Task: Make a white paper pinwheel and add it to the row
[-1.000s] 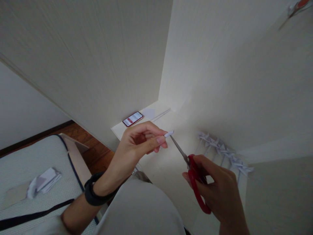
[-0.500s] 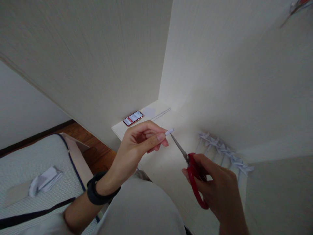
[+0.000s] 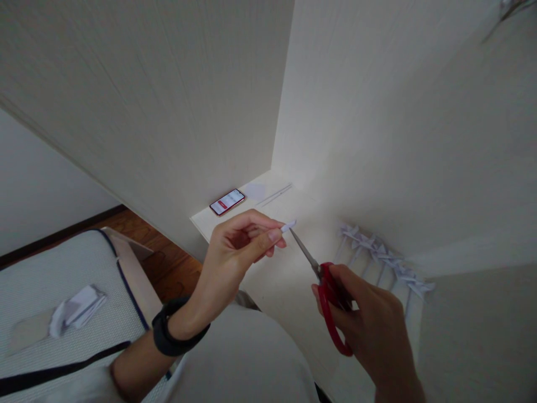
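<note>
Centre frame, the left hand (image 3: 235,252) pinches a small white paper roll (image 3: 288,226), its near end hidden; lower right, the right hand (image 3: 373,324) grips red-handled metal scissors (image 3: 329,274), tips at the paper, contact unclear. Upper right, a thin metallic object (image 3: 507,10), cut off.

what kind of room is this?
Probably a bedroom, going by what looks like a mattress with dark edging at lower left and the wood-look floor beside it. The white work surface with a phone on it suggests a desk nook.
</note>
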Tool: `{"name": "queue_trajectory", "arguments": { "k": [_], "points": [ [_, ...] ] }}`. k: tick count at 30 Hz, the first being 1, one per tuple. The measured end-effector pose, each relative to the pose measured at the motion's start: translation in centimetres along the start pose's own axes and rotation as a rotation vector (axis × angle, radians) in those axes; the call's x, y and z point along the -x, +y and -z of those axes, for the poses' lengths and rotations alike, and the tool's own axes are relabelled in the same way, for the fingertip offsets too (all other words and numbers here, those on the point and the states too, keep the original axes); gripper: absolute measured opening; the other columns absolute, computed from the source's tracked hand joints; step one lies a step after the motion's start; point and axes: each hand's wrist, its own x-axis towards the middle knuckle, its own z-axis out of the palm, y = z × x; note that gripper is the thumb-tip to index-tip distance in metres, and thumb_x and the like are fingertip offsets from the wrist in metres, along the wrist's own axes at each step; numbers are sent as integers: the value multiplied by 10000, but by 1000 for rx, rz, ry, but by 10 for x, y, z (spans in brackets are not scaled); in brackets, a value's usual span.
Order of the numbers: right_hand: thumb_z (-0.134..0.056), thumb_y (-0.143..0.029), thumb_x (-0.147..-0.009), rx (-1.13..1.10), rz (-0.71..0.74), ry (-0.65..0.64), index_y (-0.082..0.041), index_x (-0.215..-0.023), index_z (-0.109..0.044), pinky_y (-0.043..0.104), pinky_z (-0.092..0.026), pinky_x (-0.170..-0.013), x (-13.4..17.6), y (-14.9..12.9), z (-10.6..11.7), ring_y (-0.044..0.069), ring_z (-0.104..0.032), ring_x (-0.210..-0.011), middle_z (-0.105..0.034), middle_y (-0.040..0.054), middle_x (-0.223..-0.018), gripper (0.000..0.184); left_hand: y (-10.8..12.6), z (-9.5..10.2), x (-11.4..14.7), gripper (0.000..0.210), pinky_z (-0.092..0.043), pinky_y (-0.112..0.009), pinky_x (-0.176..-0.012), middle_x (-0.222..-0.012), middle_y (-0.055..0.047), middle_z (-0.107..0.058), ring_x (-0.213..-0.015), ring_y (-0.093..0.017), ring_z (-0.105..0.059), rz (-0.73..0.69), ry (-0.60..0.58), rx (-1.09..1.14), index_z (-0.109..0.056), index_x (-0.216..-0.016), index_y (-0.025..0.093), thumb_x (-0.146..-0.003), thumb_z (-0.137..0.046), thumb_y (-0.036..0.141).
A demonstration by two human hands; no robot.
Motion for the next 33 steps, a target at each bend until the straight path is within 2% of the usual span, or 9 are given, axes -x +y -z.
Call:
{"name": "queue_trajectory", "arguments": {
  "k": [4,7,8,10,14,19,22,27,33],
  "points": [
    [-491,-290,-940,0,4,6,-203,-801,-570,145,-416,-432,3,0,-1,86,-573,-412,-622,-46,-537,182,1,2,-2,46,-413,-110,-524,-655,24,-685,-570,-41,-542,-25,43,-4,-736,-765,208,-803,-735,181],
    [-501,-332,-935,-11,-33,-8,-200,-810,-580,152,-403,-427,11,9,-2,85,-554,-396,-612,-48,-528,198,8,5,-6,75,-386,-108,-500,-635,35,-637,-552,-35,-500,-161,206,35,-712,-735,191,-805,-722,166],
    [-504,-347,-932,-17,-64,-31,-198,-817,-585,158,-398,-425,15,15,-4,86,-550,-393,-613,-47,-530,205,11,6,-6,76,-375,-106,-491,-638,36,-634,-552,-33,-496,-217,241,39,-709,-735,190,-805,-720,163],
    [-506,-355,-929,-17,-153,-135,-197,-810,-588,175,-385,-424,23,34,-15,96,-554,-401,-620,-41,-538,214,15,6,-6,65,-381,-122,-494,-631,28,-637,-558,-46,-509,-204,217,11,-711,-747,188,-809,-714,166],
    [-539,-376,-918,122,-423,-409,-176,-777,-563,243,-438,-559,38,84,-68,158,-628,-569,-658,14,-634,246,10,2,-3,91,-337,-166,-456,-628,20,-659,-501,-56,-481,-118,66,34,-702,-756,196,-844,-679,201],
    [-574,-250,-926,158,-495,-510,-132,-920,-639,292,-522,-742,60,126,-151,171,-677,-807,-713,62,-860,135,4,-1,0,80,-302,-171,-456,-652,25,-673,-487,-40,-451,-57,-13,70,-704,-813,200,-875,-656,217],
    [-584,-302,-933,183,-515,-515,-151,-1074,-633,390,-548,-848,73,135,-185,184,-653,-960,-667,66,-1088,212,5,-1,0,83,-278,-158,-449,-652,24,-669,-489,-26,-442,-38,-12,59,-705,-822,188,-880,-655,220],
    [-585,-317,-931,203,-500,-463,-164,-1158,-607,432,-538,-890,76,138,-217,216,-625,-1051,-624,84,-1199,275,3,-1,-1,74,-267,-141,-445,-596,34,-637,-471,-21,-396,-21,9,74,-698,-799,188,-847,-696,245],
    [-586,-322,-931,228,-497,-443,-164,-1194,-589,436,-540,-884,68,136,-230,219,-625,-1049,-613,89,-1217,307,6,2,-2,183,-256,-171,-435,-525,35,-554,-478,-59,-360,-26,114,13,-629,-667,190,-822,-698,259]
  ]
}}
